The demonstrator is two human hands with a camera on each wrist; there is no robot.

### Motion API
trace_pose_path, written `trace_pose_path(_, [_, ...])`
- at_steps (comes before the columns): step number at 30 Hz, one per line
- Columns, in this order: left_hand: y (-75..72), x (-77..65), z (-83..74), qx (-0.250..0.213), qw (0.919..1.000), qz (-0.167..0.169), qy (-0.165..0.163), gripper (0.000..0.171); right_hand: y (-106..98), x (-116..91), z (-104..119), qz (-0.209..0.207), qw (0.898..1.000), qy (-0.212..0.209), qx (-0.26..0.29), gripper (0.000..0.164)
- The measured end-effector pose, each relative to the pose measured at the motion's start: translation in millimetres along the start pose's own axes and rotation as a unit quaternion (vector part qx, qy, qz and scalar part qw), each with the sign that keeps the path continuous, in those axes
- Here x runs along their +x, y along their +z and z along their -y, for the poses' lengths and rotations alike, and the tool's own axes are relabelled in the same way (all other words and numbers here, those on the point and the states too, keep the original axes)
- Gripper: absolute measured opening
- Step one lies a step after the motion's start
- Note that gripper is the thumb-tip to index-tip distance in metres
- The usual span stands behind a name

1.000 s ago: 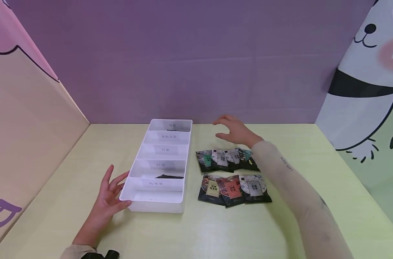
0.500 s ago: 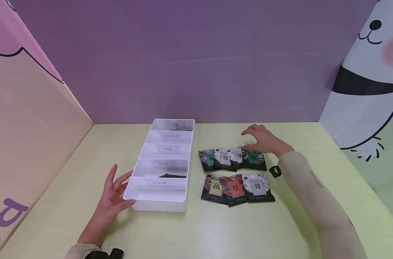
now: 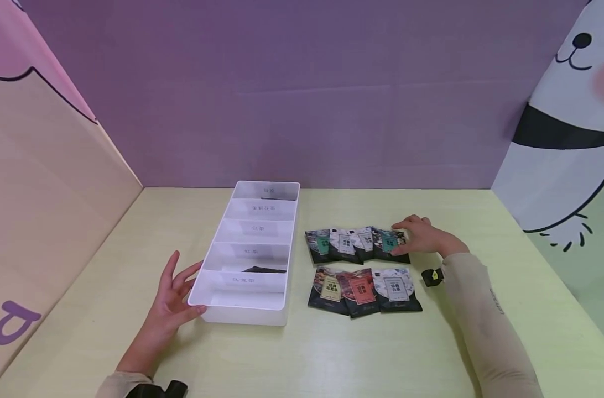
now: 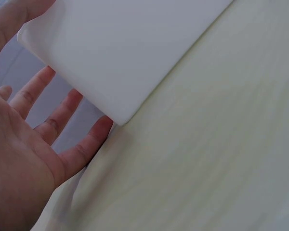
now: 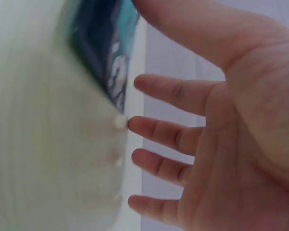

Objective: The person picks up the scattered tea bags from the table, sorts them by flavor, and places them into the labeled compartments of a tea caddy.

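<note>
A long white divided box [image 3: 244, 317] stands on the table, with labelled compartments. At its near left corner my left hand [image 3: 163, 312] has its thumb against the front and spread fingers along the left side. My right hand [image 3: 423, 237] is over the right end of the back row of tea sachets, its thumb on a dark sachet with a green label [image 3: 384, 255]. In the right wrist view the fingers [image 5: 166, 94] are extended just beyond the edge of the sachet [image 5: 94, 45]. The palm of the left hand [image 4: 24, 159] is turned toward the box wall [image 4: 120, 53].
Left of the green-label sachet lie several overlapping sachets [image 3: 345, 243]. Nearer is a row of 3, labelled yellow [image 3: 331, 288], red [image 3: 363, 291] and pale grey [image 3: 396, 288]. Dark sachet edges show in two compartments [image 3: 264, 270]. A purple wall [image 3: 312, 110] rises behind the table.
My right hand has moved right and toward me, from behind the back row down onto the green-label sachet, thumb now on it. The left hand stays at the box corner.
</note>
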State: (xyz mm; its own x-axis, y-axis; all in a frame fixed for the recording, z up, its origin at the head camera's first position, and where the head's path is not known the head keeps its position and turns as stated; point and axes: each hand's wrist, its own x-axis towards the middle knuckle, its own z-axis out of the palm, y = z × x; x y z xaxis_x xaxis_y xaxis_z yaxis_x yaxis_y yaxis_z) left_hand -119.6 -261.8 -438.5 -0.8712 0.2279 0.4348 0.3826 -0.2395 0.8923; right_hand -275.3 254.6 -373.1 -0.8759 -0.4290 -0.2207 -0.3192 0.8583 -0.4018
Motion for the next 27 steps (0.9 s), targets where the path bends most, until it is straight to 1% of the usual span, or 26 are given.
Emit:
trace_pose_path(4, [-1.0, 1.4, 0.0, -0.009, 0.9999, 0.007, 0.007, 0.112, 2.7, 3.1, -2.5, -0.011, 1.000, 0.003, 0.006, 0.072])
trace_pose_path(7, [-1.6, 1.2, 0.0, -0.013, 0.9997, 0.011, 0.017, 0.112, 3.5, 5.0, -1.5, -0.020, 1.000, -0.002, 0.013, 0.072])
trace_pose_path(11, [-1.4, -0.8, -0.3, -0.026, 0.9991, 0.017, 0.029, 0.112, 2.5, 4.4, -1.6, -0.027, 0.999, -0.005, 0.039, 0.065])
trace_pose_path(14, [-0.7, -1.9, -0.5, -0.030, 0.9991, 0.016, 0.024, 0.111, 0.9, 3.4, -6.2, -0.029, 0.996, -0.003, 0.087, 0.055])
trace_pose_path(18, [0.6, -1.2, -0.3, -0.023, 0.9995, 0.012, 0.016, 0.111, -2.2, 1.4, -13.2, -0.019, 0.990, -0.009, 0.139, 0.045])
trace_pose_path(23, [1.6, 1.1, 0.3, -0.016, 0.9997, 0.011, 0.012, 0.111, -7.6, -4.5, -15.4, -0.015, 0.987, -0.014, 0.159, 0.038])
trace_pose_path(27, [1.7, -0.2, -0.9, -0.002, 1.0000, 0.001, 0.003, 0.111, -12.3, -9.0, -12.2, -0.022, 0.985, -0.035, 0.166, 0.036])
